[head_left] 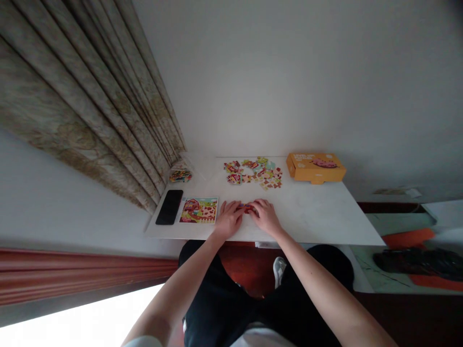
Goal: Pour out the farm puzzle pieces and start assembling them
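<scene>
Near the table's front edge, my left hand (228, 219) and my right hand (266, 218) meet over a few small red and blue jigsaw puzzle pieces (246, 207). The fingers of both hands press on these pieces from either side and partly hide them. Just left of my left hand lies a picture card (198, 210) with a farm scene: a red barn, a spotted cow and a fence. Beyond my hands, loose jigsaw pieces (267, 176) are spread in a cluster, several showing red, green and pink.
A black phone (169, 207) lies at the table's left end. Behind it is a clear plastic bag (181, 174) with more colourful pieces. An orange box (315, 168) stands at the back right of the white table (325, 217). Patterned curtains (108, 96) hang at left.
</scene>
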Tool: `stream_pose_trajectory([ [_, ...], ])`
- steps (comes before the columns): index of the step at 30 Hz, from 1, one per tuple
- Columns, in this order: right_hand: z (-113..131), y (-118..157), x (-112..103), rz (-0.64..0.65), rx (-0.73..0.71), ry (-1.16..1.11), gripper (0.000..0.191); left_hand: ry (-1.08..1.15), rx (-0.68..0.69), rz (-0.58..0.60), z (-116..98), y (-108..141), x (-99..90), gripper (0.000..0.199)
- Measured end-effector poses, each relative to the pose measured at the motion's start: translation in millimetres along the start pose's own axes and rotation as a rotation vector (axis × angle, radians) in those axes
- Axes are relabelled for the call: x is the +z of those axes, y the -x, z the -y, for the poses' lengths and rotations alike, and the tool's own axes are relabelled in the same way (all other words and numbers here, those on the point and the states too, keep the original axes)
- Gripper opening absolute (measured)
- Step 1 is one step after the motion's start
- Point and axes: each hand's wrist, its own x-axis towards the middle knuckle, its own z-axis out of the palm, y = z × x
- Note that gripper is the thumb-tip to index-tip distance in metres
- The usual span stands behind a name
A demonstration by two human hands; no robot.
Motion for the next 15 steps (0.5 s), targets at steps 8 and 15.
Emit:
stream_pose_trajectory([
  [8,-4.0,-2.3,7.0,-0.068,0.021,-0.044,0.018,0.009,0.135,0.008,-1.2,0.2,0.8,0.042],
  [15,-13.2,-11.5,14.7,-0.170,0.135,-0.194,0.018,0.025,0.070,-0.095,4.3,-3.2,4.3,0.035],
])
